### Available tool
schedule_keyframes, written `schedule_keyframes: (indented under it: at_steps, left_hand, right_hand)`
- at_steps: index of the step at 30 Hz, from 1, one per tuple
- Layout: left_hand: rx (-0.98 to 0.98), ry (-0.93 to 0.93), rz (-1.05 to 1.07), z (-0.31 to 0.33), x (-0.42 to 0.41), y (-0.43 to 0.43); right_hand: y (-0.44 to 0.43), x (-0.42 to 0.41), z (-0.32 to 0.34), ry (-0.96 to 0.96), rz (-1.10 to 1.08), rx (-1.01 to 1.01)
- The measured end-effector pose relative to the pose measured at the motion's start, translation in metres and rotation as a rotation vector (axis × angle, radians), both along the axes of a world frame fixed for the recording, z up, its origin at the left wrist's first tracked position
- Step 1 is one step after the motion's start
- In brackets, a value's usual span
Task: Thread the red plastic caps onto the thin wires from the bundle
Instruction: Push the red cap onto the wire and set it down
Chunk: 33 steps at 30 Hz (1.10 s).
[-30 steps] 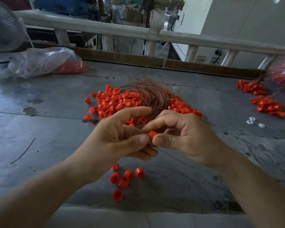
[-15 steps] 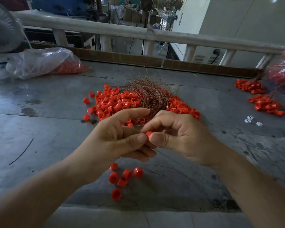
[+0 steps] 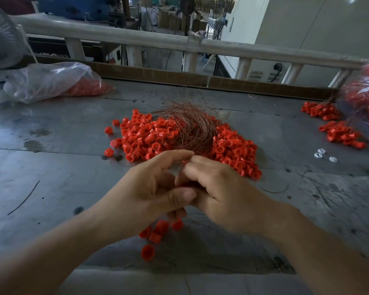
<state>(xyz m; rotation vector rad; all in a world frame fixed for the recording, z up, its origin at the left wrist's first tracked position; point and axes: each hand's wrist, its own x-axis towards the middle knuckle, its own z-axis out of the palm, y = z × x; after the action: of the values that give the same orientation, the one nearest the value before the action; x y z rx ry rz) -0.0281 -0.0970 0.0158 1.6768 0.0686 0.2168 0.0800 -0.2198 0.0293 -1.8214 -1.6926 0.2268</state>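
Head view, threading step in hand. Left hand and right hand meet at frame centre, low over the tabletop, and both are curled tight. The left thumb presses against a sliver of red, which I judge to be the cap now being fed. The right fingertips touch the left forefinger at the near end of the wire bundle. Whether the right hand actually pinches a strand I cannot tell, as its knuckles hide the grip. Loose red caps are heaped on both sides of the bundle, above the hands. A few strung caps lie just below the left hand. Finished clusters sit at the right edge. To do the step well: isolate one strand, hold it close to its tip so it cannot buckle, turn the cap's hole square to it, and slide the cap down to join the strung ones. Risk: catching two strands at once.
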Motion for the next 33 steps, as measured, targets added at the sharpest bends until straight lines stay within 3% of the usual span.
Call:
schedule_keyframes:
  at_steps: [6,12,16,19,23,28,33]
  left_hand:
    - [-0.044,-0.084,0.032,0.004,-0.007,-0.003]
    - [-0.160,0.009,-0.051,0.010,-0.006,-0.003]
    - [-0.171,0.009,0.005,0.011,-0.004,0.003]
    - [-0.254,-0.015,0.054,0.011,-0.001,0.008]
    - [-0.339,-0.055,0.034,0.011,0.001,0.015]
    - [-0.224,-0.070,0.073,0.012,-0.001,0.016]
    - [-0.075,-0.016,0.182,0.013,0.002,0.019]
  right_hand:
    - [0.000,-0.008,0.002,-0.078,-0.026,0.105]
    - [-0.004,0.006,0.012,0.233,0.029,-0.048]
    - [-0.008,0.014,0.017,0.310,-0.037,-0.106]
    - [-0.011,0.019,0.018,0.274,-0.084,-0.201]
    - [-0.009,0.019,0.018,0.186,-0.099,-0.182]
    - [-0.013,0.022,0.021,0.154,-0.128,-0.148]
    - [-0.012,0.021,0.019,0.145,-0.120,-0.268]
